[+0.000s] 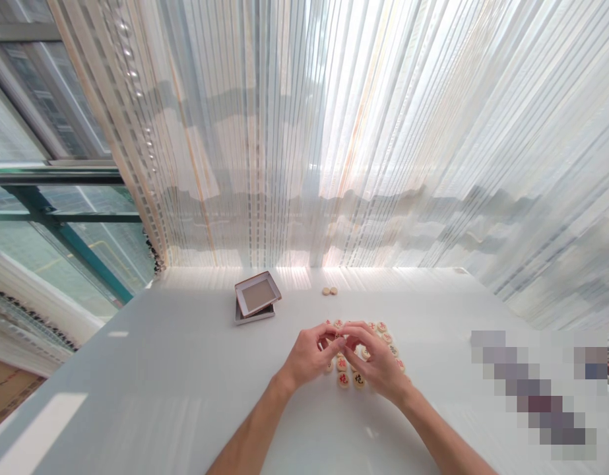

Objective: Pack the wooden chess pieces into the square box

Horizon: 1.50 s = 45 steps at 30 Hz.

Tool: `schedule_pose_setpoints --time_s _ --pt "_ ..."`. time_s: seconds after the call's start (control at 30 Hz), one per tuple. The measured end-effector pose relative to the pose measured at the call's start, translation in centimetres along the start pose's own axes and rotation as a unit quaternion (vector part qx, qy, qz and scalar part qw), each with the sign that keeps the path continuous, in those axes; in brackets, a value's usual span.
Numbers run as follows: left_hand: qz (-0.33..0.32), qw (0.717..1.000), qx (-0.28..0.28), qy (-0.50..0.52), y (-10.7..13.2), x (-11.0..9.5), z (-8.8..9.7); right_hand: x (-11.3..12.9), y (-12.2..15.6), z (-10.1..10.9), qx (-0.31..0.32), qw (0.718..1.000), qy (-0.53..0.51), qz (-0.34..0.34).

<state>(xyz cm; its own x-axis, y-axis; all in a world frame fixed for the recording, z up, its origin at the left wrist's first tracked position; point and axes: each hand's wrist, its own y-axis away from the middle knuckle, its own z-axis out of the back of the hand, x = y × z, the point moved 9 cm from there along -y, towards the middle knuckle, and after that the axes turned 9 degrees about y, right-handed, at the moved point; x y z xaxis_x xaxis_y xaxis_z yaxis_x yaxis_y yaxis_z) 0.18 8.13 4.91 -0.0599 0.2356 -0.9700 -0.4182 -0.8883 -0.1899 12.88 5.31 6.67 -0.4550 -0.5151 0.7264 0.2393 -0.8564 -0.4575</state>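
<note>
Pieces (343, 380) lie grouped beneath the half-curled left hand (308, 356) and right hand (378, 363), fingertips meeting, any grip indiscernible, with two discs (326, 291) ungrouped beyond them.

This looks like a home: a stripy, see-through curtain (284, 132), a window (96, 199) and a white table (185, 376).

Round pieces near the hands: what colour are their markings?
Red on some pieces, black on others, in the head view.

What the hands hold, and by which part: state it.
That cannot be told: the left hand and right hand meet over the round pieces, hiding whatever may be between them.
</note>
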Motion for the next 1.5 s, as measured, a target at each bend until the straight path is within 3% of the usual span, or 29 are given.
schedule_pose_setpoints --time_s 0.6,0.9,1.17,1.5 --pt "-0.010 0.997 -0.057 0.048 0.0 0.1 0.7 -0.4 -0.1 0.7 -0.024 0.999 0.024 0.016" --pt "-0.024 1.000 0.007 0.018 0.1 -1.0 -0.1 -0.6 0.0 0.8 -0.042 0.999 0.019 0.020" --pt "-0.002 0.999 -0.008 0.054 0.1 0.0 -0.2 -0.4 0.1 0.8 -0.033 0.998 0.036 0.028" --pt "-0.018 0.999 -0.025 0.013 -0.1 -0.3 0.6 -0.1 0.3 0.3 -0.004 0.998 0.060 0.026"
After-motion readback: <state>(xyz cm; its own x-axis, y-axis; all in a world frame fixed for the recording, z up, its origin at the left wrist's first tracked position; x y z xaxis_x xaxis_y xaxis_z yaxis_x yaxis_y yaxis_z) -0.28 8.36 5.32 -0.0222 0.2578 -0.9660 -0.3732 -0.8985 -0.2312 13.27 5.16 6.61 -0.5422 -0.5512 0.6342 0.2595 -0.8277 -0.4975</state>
